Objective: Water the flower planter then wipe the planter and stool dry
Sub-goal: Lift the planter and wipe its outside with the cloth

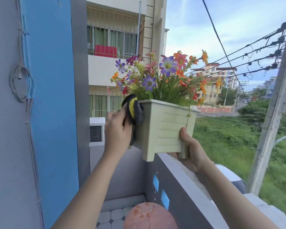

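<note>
Gripping the flower pot (165,128) from below with the right hand (192,150). Squeezing the cloth (134,111) in the left hand (118,129), against the pot's side just right of that grip.

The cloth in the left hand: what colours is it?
Dark grey with a yellow patch, seen in the head view: cloth, left hand.
</note>
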Motion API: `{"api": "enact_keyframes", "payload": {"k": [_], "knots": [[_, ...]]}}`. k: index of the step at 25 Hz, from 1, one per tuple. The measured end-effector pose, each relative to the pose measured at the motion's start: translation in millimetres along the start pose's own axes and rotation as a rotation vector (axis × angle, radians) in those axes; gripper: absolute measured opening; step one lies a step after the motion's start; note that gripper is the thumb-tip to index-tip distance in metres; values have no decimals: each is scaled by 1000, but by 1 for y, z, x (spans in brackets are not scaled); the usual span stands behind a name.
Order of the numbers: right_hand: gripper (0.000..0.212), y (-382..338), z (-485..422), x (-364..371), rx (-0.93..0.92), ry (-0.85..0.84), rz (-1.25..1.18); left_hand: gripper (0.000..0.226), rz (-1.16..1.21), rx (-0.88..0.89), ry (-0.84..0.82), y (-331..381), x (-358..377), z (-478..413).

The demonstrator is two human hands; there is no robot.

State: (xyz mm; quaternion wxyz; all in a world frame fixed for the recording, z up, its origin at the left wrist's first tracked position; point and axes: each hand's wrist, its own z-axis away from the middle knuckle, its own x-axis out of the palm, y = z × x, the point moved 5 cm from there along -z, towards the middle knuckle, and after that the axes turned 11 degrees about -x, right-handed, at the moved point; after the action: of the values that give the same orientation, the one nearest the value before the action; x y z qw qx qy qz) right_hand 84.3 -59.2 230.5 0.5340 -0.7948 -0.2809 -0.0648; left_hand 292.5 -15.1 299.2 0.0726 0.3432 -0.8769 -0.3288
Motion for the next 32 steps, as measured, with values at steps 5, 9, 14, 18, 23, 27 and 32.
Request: {"api": "enact_keyframes", "payload": {"k": [5, 9, 14, 18, 23, 27, 32], "knots": [[75, -6, 7, 2, 2, -43, -65, 27, 63, -421, -146, -55, 3, -15], [61, -9, 5, 7, 9, 3, -44, 39, 500, -604, -480, -50, 13, 6], [31, -12, 4, 12, 60, 103, -152, 28, 626, -580, -402, -53, 5, 10], [77, -8, 6, 26, 31, 97, -465, 31, 688, -627, -285, -61, -3, 10], [78, -2, 0, 35, -187, 272, -323, 34, 539, -485, -52, -41, -15, 9], [67, -1, 4, 55, -171, 34, 41, 34, 345, -390, -28, -26, -20, 8], [67, 4, 6, 51, -105, 16, 342, 36, 155, -344, 47, -26, -16, 20]]}}
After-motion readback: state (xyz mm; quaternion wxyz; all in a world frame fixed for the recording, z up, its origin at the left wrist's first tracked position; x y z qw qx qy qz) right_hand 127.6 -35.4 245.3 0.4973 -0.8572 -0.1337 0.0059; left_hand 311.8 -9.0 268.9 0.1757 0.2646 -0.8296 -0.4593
